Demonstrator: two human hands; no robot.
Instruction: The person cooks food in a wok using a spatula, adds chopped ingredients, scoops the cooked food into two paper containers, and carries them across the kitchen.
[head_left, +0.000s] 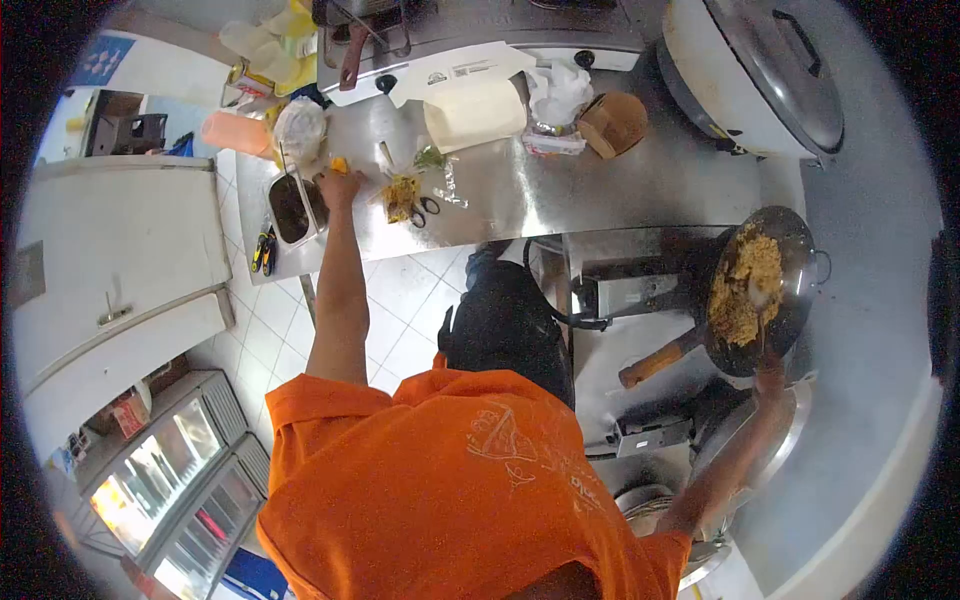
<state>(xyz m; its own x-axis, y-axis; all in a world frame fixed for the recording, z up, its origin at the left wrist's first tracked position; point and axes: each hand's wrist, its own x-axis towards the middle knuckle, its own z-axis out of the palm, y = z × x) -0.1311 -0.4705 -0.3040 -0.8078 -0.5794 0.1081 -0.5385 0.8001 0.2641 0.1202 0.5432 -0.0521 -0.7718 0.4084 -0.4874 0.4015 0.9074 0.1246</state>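
My left hand [340, 187] reaches over the steel counter, beside a metal container [291, 210] with dark contents. Its fingers are curled in, and a small orange-yellow item [339, 164] shows at the fingertips; what it is stays unclear. On the right, my right hand [769, 380] grips the handle of a metal cooking spoon [759, 295]. The spoon's head rests in yellow-brown fried food, which looks like rice [745, 270], inside a dark wok [795, 320]. The wok has a wooden handle [660, 363] pointing left.
On the counter [600, 195] lie scissors [424, 211], a packet of yellowish food [401, 197], a paper sheet [475, 113], a white plastic bag [558, 92] and a brown carton [611, 125]. A large lidded pot [715, 80] stands at the back right. Yellow-black handled tools [263, 252] lie at the left edge.
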